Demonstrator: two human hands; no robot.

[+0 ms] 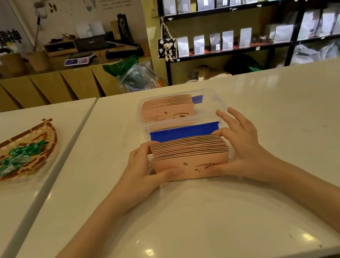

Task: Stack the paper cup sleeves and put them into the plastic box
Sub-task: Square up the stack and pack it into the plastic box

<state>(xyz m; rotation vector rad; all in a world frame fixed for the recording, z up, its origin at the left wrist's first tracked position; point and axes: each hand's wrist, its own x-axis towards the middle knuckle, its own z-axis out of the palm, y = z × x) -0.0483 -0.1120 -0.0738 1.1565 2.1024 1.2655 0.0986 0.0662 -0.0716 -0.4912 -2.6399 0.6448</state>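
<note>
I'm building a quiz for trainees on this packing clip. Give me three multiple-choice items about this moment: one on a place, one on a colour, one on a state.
1. Where is the clear plastic box?
A. beyond the held stack
B. on the left table
C. on a shelf

2. What colour is the part just behind the held stack?
A. red
B. blue
C. green

3. How is the held stack kept?
A. lying loose
B. one hand lifts it
C. pressed between both hands

Answers: 1 A, the box sits farther along the same table. 2 B, it shows plainly blue. 3 C, the left hand and right hand grip its two ends.
</note>
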